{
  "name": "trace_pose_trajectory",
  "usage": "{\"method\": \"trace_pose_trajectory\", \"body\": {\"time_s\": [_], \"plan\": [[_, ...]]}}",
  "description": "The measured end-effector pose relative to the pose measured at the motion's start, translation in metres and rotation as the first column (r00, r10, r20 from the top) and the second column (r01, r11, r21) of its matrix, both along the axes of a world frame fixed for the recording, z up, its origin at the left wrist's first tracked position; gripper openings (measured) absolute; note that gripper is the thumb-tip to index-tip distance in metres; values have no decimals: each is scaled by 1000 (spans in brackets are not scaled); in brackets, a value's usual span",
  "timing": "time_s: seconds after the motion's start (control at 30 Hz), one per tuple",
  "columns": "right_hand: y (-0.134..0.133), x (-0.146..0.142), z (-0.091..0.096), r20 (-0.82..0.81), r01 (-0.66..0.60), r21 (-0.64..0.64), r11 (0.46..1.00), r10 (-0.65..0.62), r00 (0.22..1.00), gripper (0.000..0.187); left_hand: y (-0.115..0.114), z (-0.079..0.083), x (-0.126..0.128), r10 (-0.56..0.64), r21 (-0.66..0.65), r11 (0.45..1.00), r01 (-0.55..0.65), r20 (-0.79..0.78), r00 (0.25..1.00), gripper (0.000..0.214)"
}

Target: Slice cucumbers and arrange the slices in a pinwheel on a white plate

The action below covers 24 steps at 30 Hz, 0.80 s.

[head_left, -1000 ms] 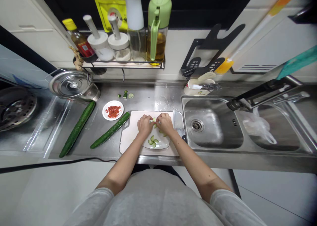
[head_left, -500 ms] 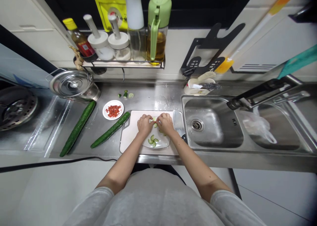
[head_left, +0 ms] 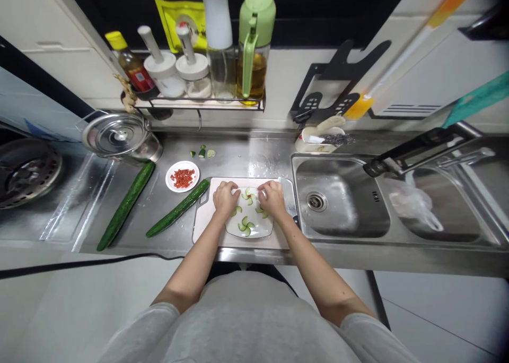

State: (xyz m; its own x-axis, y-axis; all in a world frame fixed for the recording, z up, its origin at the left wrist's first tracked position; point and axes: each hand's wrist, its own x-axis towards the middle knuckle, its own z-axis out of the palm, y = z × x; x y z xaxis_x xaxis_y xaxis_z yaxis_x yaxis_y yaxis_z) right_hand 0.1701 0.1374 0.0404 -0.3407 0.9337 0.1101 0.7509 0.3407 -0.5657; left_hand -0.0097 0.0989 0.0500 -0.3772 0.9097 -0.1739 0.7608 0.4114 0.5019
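Flanking the far edge of the clear plate [head_left: 260,229], it's left hand [head_left: 225,199] at the far-left corner, right hand [head_left: 273,198] at the far-right! Between them sits the far cucumber pinwheel [head_left: 249,196], crescents fanned around a red speck, no single long axis to speak of. It lies inward from both sets of fingertips, right of the left's, left of the right's, and the gaps look about even, so neither hand is clearly nearer. Fingers curl loosely on both sides; whether they pinch anything or touch the rim, I can't tell.
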Motion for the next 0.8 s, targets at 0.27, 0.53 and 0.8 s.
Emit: {"method": "trace_pose_trajectory", "body": {"time_s": [0.27,0.53,0.8], "plan": [[-11,18,10,-149,79,95,992,-64,987,14,-14,6,-10,48,60,997,-51,50,998,16],[-32,32,11,-146,60,132,989,-41,988,18,-25,14,-39,72,144,986,-78,49,996,15],[-38,36,10,-122,73,157,985,-54,991,23,-26,16,-97,243,161,957,-240,-1,970,19]]}}
